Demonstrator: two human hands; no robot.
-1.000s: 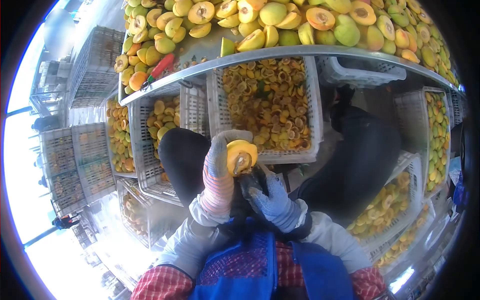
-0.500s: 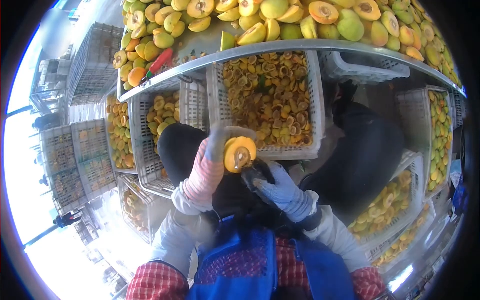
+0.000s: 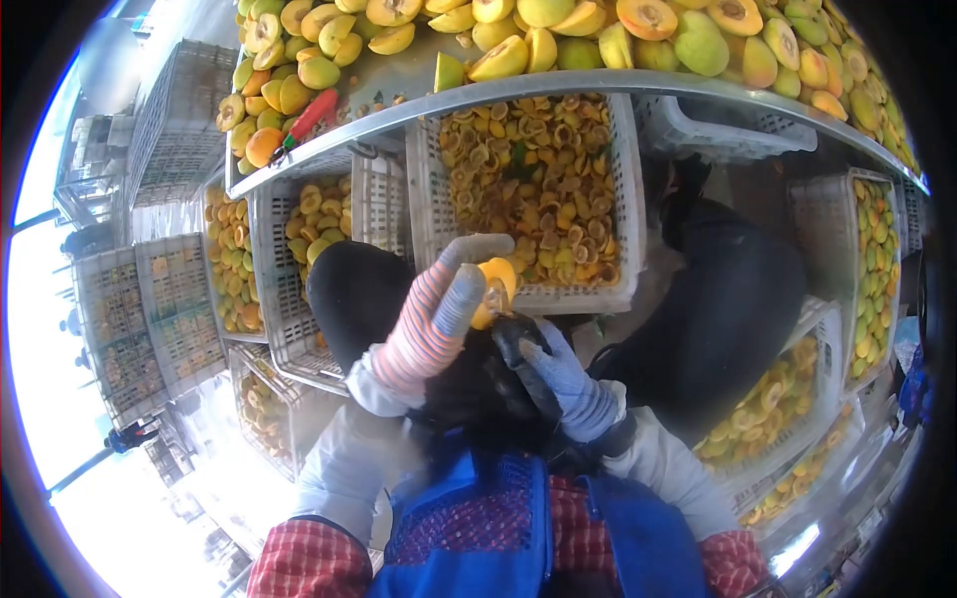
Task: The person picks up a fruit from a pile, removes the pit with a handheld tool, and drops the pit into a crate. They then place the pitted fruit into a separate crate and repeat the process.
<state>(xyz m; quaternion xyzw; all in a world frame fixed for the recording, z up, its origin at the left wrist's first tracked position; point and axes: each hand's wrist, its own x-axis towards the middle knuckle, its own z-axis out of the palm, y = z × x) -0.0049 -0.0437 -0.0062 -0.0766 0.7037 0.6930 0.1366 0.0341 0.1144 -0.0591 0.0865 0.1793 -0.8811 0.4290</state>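
My left hand (image 3: 451, 299), in a striped knit glove, is closed around a halved orange-yellow fruit (image 3: 498, 278), its fingers partly hiding it. My right hand (image 3: 568, 387), in a blue-grey glove, grips a dark tool (image 3: 518, 342), whose tip meets the fruit's lower side. Both hands are over my lap, just in front of a white crate (image 3: 630, 199) that holds small brown and yellow cut pieces.
Halved fruit (image 3: 498, 58) lies heaped on a metal-edged table (image 3: 439, 98) across the front, with a red-handled tool (image 3: 315, 115) near its left edge. Fruit-filled crates (image 3: 289, 324) stand at left and more (image 3: 847, 279) at right. My knees flank the middle.
My left hand has turned, and its fingers now cover more of the fruit, which shows less of its cut face. The dark tool in my right hand is more visible.
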